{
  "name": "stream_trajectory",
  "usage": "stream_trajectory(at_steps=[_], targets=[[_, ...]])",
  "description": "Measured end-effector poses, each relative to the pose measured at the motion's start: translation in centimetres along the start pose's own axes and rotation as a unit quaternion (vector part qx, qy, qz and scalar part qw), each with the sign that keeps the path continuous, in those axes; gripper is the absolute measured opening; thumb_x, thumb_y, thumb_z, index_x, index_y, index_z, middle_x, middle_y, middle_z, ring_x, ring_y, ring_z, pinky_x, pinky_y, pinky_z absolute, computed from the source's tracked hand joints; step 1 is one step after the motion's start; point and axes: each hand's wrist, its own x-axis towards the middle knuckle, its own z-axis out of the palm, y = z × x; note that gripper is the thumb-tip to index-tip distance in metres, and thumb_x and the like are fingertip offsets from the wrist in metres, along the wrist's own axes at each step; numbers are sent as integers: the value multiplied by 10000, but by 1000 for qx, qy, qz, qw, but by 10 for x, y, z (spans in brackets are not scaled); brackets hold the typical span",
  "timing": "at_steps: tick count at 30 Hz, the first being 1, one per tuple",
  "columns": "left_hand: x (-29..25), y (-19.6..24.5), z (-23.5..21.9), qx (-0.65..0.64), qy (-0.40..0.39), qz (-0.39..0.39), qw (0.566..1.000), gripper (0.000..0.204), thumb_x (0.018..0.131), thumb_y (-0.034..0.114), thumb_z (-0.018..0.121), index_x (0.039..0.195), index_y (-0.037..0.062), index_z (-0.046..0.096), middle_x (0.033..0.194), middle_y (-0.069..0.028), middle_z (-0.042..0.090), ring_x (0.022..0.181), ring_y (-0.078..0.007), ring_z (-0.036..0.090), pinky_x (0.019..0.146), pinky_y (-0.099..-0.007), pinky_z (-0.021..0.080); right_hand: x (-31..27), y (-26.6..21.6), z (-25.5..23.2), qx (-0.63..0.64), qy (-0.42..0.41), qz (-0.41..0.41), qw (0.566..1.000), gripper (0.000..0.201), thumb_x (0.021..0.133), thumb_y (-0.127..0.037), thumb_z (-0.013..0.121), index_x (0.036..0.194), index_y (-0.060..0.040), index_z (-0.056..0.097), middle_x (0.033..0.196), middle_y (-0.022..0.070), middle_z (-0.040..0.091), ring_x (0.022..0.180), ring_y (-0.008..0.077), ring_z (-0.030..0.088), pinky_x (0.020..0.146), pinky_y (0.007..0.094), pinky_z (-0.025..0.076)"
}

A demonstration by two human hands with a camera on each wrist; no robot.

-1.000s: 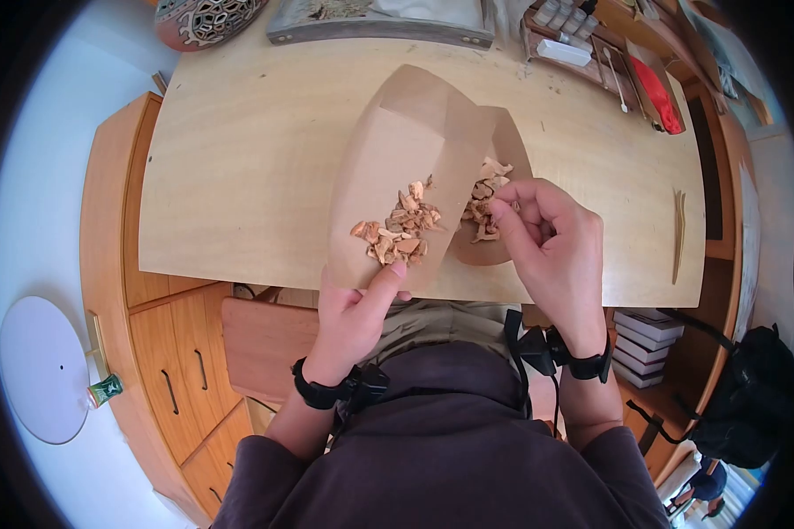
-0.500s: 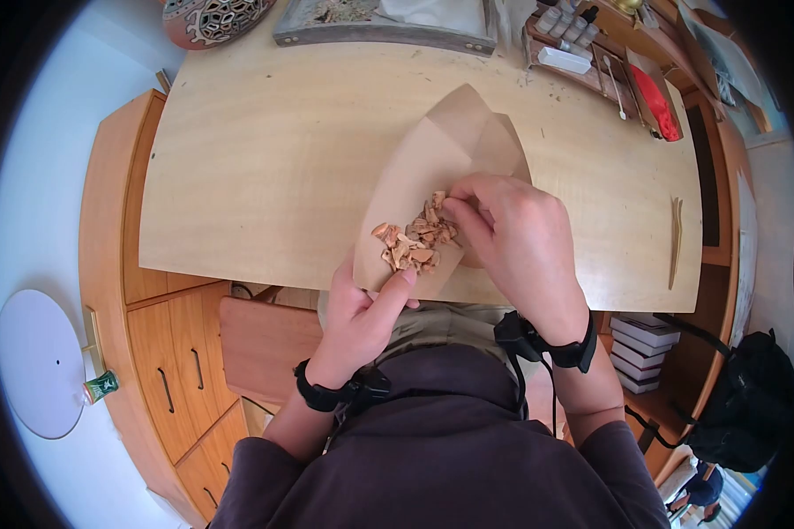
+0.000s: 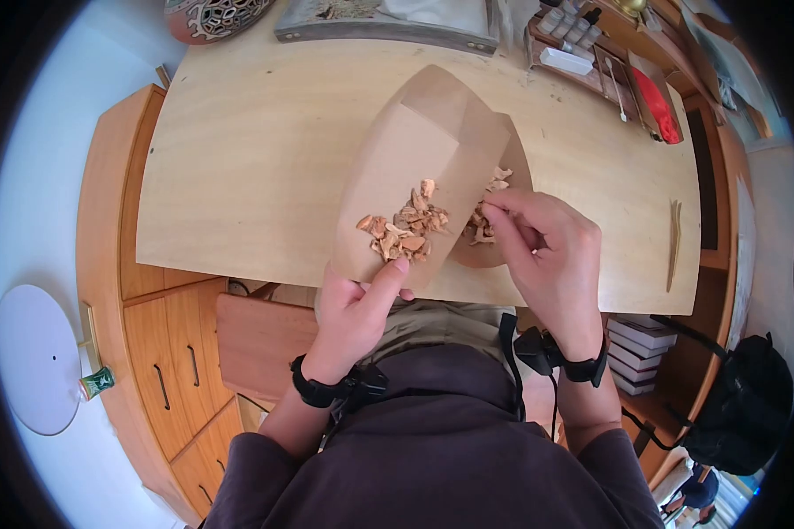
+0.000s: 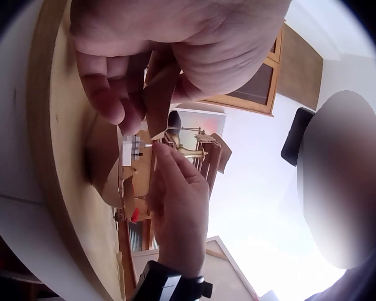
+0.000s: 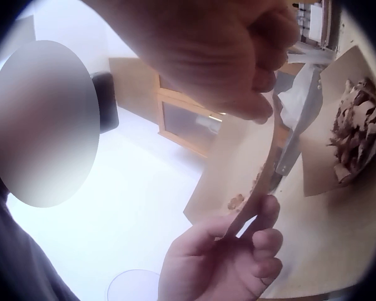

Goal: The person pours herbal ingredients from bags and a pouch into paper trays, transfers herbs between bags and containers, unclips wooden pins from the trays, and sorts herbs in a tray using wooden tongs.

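My left hand (image 3: 362,304) grips the near edge of a creased sheet of brown paper (image 3: 397,145), thumb on top and fingers beneath. Dried, light-brown chips (image 3: 406,234) lie heaped on this sheet, just beyond the thumb. To its right, a second brown paper (image 3: 518,159), partly hidden by the first, lies on the table with more dried chips (image 5: 356,125), seen fully in the right wrist view. My right hand (image 3: 551,251) is over that second pile, thumb and forefinger tips together; whether a chip is between them I cannot tell.
The wooden table (image 3: 238,176) carries a grey tray (image 3: 388,31) and a patterned pot (image 3: 216,18) at the back. A rack of small bottles (image 3: 573,26) and a red item (image 3: 657,101) stand back right. Wooden tweezers (image 3: 674,247) lie near the right edge.
My right hand went from the second pile to the chips on the held paper, then back right. The held paper swung right and returned left; a pale chip now shows atop its heap.
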Motion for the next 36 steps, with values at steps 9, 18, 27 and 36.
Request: stream_trajectory(at_steps=[9, 18, 27, 36], targets=[[-6, 4, 3, 10, -19, -9, 1000, 289, 992, 75, 620, 1265, 5, 559, 1126, -51, 670, 890, -96, 653, 703, -275, 582, 17, -13, 24, -49, 0, -153, 987, 155, 832, -109, 732, 982, -75, 732, 838, 99, 712, 764, 297, 694, 641, 387, 541], [-2, 10, 10, -7, 12, -12, 1000, 239, 993, 89, 619, 1212, -3, 597, 1088, -54, 679, 877, -101, 654, 684, -273, 575, 14, -13, 8, 37, -35, -56, 997, 111, 832, -80, 757, 926, -55, 706, 630, 78, 578, 563, 237, 575, 546, 360, 458], [2, -1, 1, -9, 15, 16, 1000, 225, 992, 65, 610, 1203, -11, 608, 1094, -65, 687, 881, -118, 662, 670, -283, 575, 1, -1, -3, 24, 23, 19, 999, 175, 829, -82, 790, 992, -52, 731, 574, 53, 447, 483, 169, 410, 495, 320, 385], [-3, 6, 8, 2, 34, 15, 999, 229, 989, 77, 628, 1198, -14, 615, 1077, -55, 683, 861, -102, 656, 673, -276, 577, 4, -12, 22, -9, -49, -125, 991, 171, 826, -125, 767, 977, -54, 729, 850, 125, 713, 757, 304, 701, 654, 384, 552]])
